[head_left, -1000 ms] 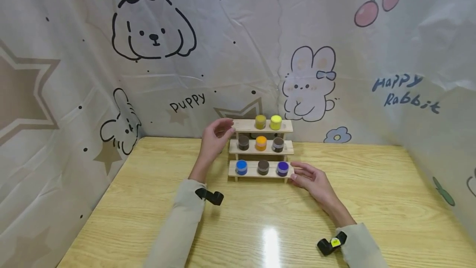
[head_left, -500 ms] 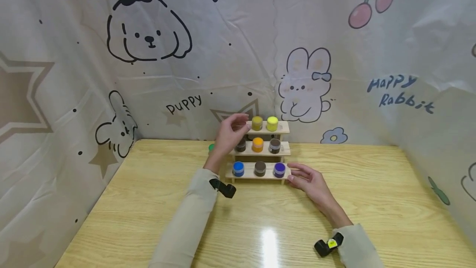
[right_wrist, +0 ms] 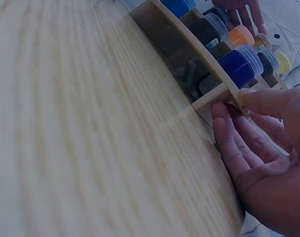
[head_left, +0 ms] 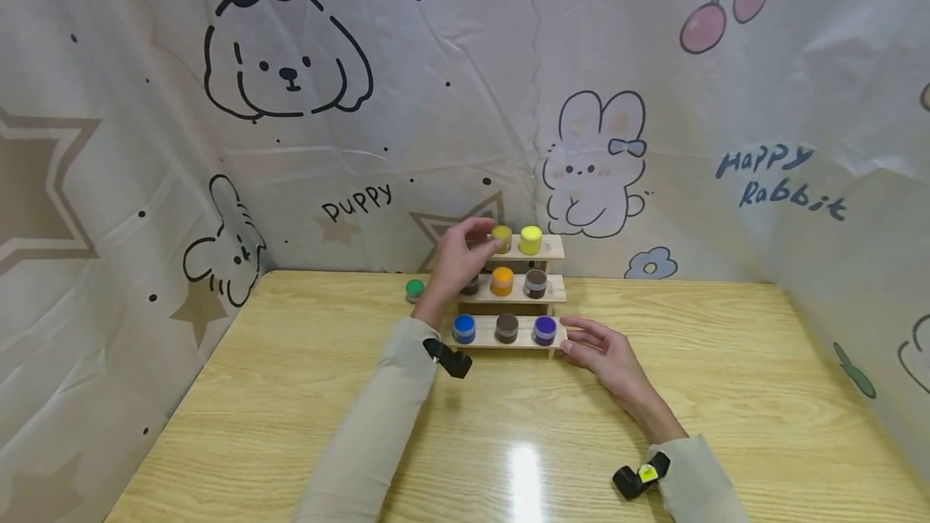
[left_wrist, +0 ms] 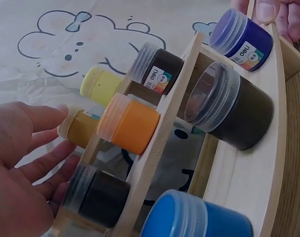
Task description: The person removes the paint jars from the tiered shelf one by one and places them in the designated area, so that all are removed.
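Observation:
A three-tier wooden display rack point(head_left: 523, 344) holds small paint jars with clear rims. My left hand point(head_left: 459, 258) reaches over the rack's left side, thumb and fingertips on either side of the ochre paint jar point(left_wrist: 81, 129) on the top tier. Beside that jar stands a yellow one point(head_left: 531, 240). The middle tier bears an orange jar point(head_left: 502, 282) between two dark ones, the left partly hidden by my left wrist. Blue point(head_left: 464, 328), dark brown point(head_left: 506, 328) and purple point(head_left: 545, 330) jars line the bottom tier. My right hand point(head_left: 610, 361) pinches that tier's right end, thumb on top and fingers beneath.
A green-lidded jar point(head_left: 415, 290) stands on the wood-grain table point(head_left: 291, 394), left of the rack and close to my left forearm. Behind the rack hangs a printed curtain point(head_left: 450, 127), which also closes off both sides.
My left hand has moved right along the top tier to the ochre jar, bringing the green jar into sight behind it. My right hand stays at the rack's right end.

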A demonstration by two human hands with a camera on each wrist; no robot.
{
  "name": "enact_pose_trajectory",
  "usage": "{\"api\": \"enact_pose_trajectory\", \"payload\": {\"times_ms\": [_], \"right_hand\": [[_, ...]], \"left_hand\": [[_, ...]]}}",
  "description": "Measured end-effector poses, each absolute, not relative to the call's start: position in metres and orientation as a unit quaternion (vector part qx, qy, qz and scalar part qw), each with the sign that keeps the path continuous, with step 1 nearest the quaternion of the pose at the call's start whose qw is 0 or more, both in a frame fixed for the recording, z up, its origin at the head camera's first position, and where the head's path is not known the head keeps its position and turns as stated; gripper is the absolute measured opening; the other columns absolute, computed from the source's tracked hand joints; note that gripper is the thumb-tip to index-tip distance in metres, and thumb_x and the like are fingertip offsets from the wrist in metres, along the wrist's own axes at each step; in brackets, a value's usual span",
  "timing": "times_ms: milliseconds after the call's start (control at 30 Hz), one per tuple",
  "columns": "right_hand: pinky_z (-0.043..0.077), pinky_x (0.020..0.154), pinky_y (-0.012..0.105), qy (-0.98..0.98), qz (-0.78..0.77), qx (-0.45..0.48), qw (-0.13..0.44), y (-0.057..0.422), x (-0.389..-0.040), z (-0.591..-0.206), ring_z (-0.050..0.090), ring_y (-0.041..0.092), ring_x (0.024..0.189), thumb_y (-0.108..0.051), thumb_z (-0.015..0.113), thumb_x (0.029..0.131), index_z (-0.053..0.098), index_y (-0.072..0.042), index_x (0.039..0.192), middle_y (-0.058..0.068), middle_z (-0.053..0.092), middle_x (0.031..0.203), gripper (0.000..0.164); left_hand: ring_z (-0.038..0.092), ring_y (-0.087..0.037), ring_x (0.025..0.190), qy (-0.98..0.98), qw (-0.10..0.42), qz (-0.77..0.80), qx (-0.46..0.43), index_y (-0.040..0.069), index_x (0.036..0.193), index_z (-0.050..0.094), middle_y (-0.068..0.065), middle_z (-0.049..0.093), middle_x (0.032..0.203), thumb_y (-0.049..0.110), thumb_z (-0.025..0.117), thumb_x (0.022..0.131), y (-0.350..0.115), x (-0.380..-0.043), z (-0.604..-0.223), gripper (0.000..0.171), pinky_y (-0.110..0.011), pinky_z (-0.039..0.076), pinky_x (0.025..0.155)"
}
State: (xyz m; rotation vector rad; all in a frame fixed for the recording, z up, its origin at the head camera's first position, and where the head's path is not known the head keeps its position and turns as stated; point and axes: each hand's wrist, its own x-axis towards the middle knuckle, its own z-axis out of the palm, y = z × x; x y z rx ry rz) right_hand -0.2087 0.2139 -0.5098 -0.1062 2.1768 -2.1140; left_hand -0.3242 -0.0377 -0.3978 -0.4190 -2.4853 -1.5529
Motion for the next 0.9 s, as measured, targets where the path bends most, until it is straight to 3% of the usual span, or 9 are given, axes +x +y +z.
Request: {"api": "enact_pose_trajectory", "payload": {"times_ms": [900], "right_hand": [[0.058, 0.091, 0.034, 0.720, -0.691, -0.033, 0.053, 0.2145, -0.2085, -0.5089, 0.072, 0.016, 0.104, -0.009, 0.070, 0.098, 0.053, 0.002, 0.145, 0.027, 0.061, 0.135, 0.050]], "left_hand": [[0.065, -0.024, 0.100, -0.817, 0.120, -0.552, -0.117, 0.003, 0.122, 0.072, -0.012, 0.071, 0.110, 0.014, 0.079, 0.093, -0.0372, -0.3287, -0.4038, 0.032, -0.032, 0.057, 0.091]]}}
